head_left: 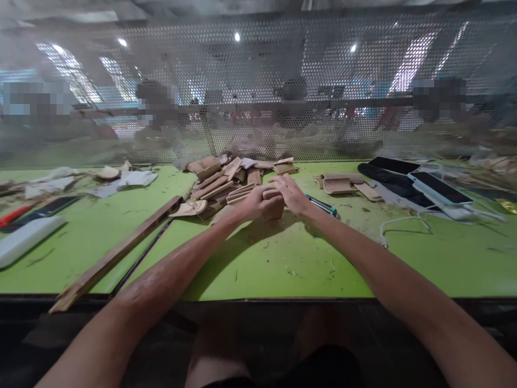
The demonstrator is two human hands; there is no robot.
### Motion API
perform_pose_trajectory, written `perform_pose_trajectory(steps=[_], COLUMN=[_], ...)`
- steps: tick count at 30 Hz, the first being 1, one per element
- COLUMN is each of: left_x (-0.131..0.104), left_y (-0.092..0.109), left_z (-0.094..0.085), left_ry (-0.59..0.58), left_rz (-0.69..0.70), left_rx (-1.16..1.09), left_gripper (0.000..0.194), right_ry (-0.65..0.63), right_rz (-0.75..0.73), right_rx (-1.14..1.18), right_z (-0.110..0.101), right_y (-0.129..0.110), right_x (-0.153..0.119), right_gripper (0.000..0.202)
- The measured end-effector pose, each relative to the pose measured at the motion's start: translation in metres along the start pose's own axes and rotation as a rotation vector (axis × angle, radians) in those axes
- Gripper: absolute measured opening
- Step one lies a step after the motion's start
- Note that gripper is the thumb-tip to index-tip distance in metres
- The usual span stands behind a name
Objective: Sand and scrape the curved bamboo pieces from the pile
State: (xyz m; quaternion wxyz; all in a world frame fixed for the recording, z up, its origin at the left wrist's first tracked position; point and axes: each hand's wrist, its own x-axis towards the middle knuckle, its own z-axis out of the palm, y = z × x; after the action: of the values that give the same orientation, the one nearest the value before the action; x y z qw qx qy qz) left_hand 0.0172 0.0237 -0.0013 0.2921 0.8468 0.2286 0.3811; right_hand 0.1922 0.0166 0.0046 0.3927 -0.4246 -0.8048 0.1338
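Observation:
Over the middle of the table, my left hand (258, 201) is closed round a tan piece (273, 210), which looks like wood or bamboo. Its lower part shows beneath the fingers. My right hand (290, 191) closes on the same piece from the right, its fingers bent over the top near the left fingers. Just behind and left of both hands lies a heap of curved and flat tan pieces (212, 186). A utility knife (322, 205) with a dark and teal handle lies beside my right wrist.
At the left, a long wooden stick (121, 248) juts over the front edge beside a thin dark rod (141, 257). A white block (30, 240) lies farther left. More tan pieces (339, 184), phones (440, 188) and a white cable (404, 219) lie right. A perforated screen (250, 70) stands behind.

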Motion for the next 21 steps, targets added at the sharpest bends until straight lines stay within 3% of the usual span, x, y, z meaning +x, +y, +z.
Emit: perform_pose_trajectory(steps=[10, 15, 21], left_x=[-0.002, 0.0, 0.004], left_y=[-0.002, -0.004, 0.001], left_z=[-0.001, 0.002, 0.005], left_ry=[-0.028, 0.03, 0.05], left_rz=[0.019, -0.017, -0.092], left_rx=[0.049, 0.062, 0.03], left_gripper=[0.029, 0.022, 0.021], right_ry=[-0.046, -0.053, -0.03], right_rz=[0.005, -0.091, -0.032], right_rx=[-0.03, -0.097, -0.109], right_z=[-0.003, -0.002, -0.004], right_y=[-0.008, -0.011, -0.006], right_x=[0.003, 0.004, 0.006], right_gripper=[0.04, 0.04, 0.042])
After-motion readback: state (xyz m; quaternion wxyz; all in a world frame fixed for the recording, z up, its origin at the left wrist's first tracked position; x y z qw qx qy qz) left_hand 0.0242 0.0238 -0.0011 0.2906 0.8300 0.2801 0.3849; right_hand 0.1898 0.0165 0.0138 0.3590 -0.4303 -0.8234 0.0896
